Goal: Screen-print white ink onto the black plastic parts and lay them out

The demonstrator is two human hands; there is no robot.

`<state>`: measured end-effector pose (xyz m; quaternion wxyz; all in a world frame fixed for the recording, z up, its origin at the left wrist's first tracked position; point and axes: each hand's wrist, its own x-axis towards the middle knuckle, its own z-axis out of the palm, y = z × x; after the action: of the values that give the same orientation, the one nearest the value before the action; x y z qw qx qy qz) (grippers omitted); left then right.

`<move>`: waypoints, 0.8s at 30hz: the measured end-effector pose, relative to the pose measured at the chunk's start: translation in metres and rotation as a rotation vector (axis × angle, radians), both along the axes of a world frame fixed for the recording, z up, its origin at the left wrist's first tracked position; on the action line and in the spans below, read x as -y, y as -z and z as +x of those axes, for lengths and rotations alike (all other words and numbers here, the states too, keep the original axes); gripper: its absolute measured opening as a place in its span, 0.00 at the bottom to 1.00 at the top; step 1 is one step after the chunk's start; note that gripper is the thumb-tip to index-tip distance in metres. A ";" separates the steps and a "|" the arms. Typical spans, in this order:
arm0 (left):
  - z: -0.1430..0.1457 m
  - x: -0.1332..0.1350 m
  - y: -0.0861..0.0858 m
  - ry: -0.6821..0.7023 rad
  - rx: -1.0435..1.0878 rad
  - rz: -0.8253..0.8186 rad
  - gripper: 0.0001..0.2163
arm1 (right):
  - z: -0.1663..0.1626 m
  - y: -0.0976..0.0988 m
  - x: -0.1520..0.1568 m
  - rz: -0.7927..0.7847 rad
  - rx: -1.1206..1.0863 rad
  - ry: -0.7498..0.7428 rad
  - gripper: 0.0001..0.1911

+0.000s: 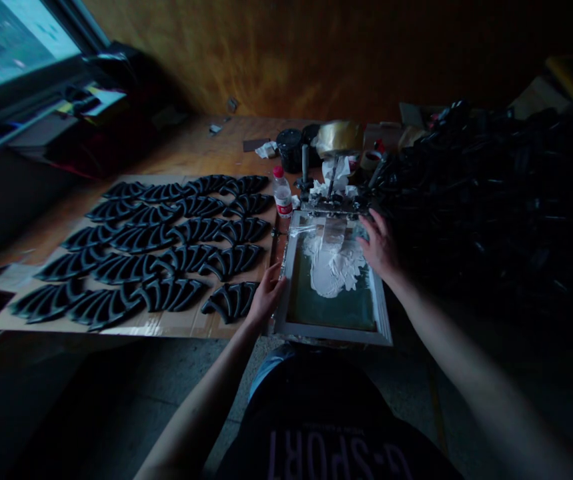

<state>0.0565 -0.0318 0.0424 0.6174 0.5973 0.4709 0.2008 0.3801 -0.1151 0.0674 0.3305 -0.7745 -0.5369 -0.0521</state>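
Note:
A screen-printing frame with a pale rim lies in front of me, white ink spread over its greenish mesh. My left hand grips the frame's left edge. On the upper right side of the frame rests my right hand, fingers spread, next to a squeegee lying in the ink. Left of the frame, many black curved fan-shaped parts lie in rows on a cardboard sheet.
A plastic bottle with a red cap stands by the frame's top left corner. Behind it are a black jar, tape rolls and rags. A large dark heap of black parts fills the right side. A window is at upper left.

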 end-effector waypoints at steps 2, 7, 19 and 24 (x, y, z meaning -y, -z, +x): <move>0.002 -0.001 0.019 -0.008 -0.098 0.058 0.29 | -0.024 -0.008 -0.020 -0.073 0.079 -0.110 0.26; 0.003 -0.005 0.039 0.005 -0.161 0.145 0.26 | -0.066 -0.002 -0.019 -0.371 0.114 -0.263 0.05; 0.002 -0.005 0.043 -0.011 -0.114 0.103 0.28 | -0.073 -0.003 0.027 -0.328 0.105 -0.574 0.14; 0.004 -0.005 0.042 -0.012 -0.065 0.052 0.28 | -0.080 0.009 0.039 -0.317 0.073 -0.638 0.12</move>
<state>0.0602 -0.0270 -0.0001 0.5849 0.6164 0.4889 0.1970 0.3003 -0.1540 0.0584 0.1862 -0.6072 -0.7646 0.1100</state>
